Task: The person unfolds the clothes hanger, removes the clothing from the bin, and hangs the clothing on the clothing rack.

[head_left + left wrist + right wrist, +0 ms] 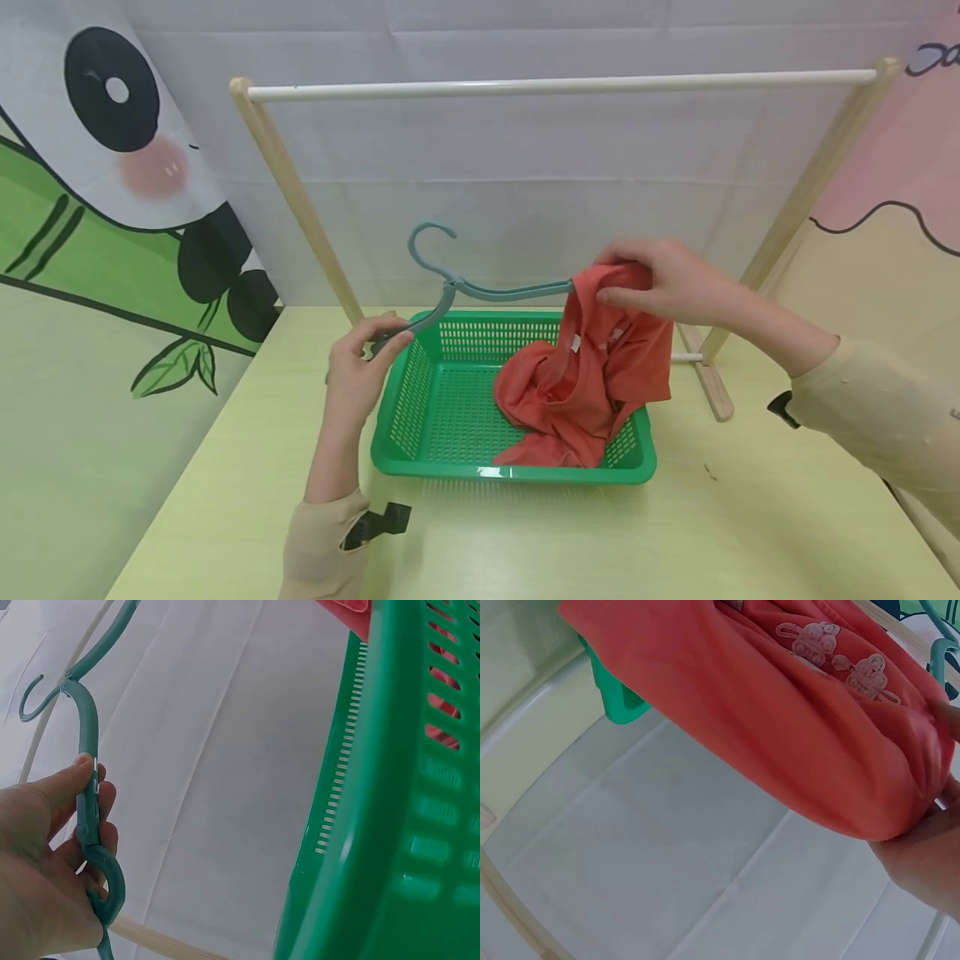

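Observation:
A teal clothes hanger is held above the basket, its hook upward. My left hand grips the hanger's left arm, with the thumb along it in the left wrist view. At the other end, a red shirt covers the tip of the hanger's right arm. My right hand pinches the shirt's shoulder there, thumb in front. Pale embroidered decorations show on the red cloth in the right wrist view. The rest of the shirt hangs bunched down into the green basket.
Behind the basket stands a rack with a white rail and wooden posts. Its right foot rests on the yellow-green table. A white cloth backdrop hangs behind, with a panda picture on the left wall.

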The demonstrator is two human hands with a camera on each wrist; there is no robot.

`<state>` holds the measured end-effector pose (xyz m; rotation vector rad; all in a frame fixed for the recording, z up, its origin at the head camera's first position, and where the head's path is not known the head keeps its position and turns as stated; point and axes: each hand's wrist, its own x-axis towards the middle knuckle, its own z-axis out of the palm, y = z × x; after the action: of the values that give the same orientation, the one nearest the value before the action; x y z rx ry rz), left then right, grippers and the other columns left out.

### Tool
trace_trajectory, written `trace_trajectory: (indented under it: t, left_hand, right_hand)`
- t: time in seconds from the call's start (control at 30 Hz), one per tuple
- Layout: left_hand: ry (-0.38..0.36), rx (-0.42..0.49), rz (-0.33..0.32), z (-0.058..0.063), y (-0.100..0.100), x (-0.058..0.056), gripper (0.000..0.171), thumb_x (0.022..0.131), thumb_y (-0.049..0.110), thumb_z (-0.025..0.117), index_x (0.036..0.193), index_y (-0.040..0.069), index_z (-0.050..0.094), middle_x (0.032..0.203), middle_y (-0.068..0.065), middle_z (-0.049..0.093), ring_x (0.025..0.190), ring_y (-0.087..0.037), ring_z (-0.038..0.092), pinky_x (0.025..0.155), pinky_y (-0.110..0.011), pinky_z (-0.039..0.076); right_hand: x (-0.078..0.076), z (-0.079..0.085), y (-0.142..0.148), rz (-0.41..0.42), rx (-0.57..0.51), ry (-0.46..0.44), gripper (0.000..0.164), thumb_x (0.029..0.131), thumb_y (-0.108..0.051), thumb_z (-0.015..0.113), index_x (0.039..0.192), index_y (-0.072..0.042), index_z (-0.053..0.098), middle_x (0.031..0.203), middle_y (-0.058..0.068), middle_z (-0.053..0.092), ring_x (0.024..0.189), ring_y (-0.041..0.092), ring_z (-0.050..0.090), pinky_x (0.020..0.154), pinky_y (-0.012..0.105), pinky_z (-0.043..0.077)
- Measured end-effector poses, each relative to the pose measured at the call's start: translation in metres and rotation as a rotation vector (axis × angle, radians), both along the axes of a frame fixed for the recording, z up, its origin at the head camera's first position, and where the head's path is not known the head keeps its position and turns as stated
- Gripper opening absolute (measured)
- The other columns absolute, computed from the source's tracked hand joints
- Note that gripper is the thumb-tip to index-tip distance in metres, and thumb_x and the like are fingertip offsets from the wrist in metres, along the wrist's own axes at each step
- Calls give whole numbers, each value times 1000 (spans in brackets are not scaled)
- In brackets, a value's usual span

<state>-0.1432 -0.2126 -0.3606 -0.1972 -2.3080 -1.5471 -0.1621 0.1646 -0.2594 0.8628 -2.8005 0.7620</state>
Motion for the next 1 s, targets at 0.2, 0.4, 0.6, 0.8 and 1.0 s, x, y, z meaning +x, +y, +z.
trace_trajectory:
  t: [0.2,0.4,0.6,0.8,1.0]
  left_hand:
    - [0,23,-11,2,9,-1,21,90,21,73,107,8,73,113,-8,68,105,-7,54,107,-49,35]
    - [21,23,-20,4,15,-3,22,90,20,73,107,7,73,104,-3,69,97,-9,54,106,-46,36]
    - [102,29,-14,6,19,-4,19,88,17,74,104,6,73,93,19,65,88,-6,58,87,-24,47]
    - [118,5,-10,8,21,-6,18,88,15,74,104,6,73,97,5,69,89,-5,56,91,-28,44]
    - [122,-2,2,8,24,-9,18,88,14,74,104,5,73,100,-14,71,87,-4,56,92,-31,43]
  right_hand:
    - [-6,-5,-1,59,-9,155,9,90,-20,73,98,-20,69,84,-9,66,73,6,57,67,23,48]
    - [-14,-9,-1,68,-99,209,5,91,-20,73,93,-17,71,81,-8,66,67,5,54,61,20,45]
    - [-17,-9,-3,86,-7,221,11,89,-19,75,100,-18,72,87,-6,69,73,6,54,65,23,46]
    - [-18,-9,-3,86,35,134,12,91,-18,72,103,-17,71,90,-4,69,78,9,57,70,26,49]
    - [-19,-10,-2,82,21,134,15,93,-18,69,108,-16,71,97,-2,71,81,9,59,70,28,50]
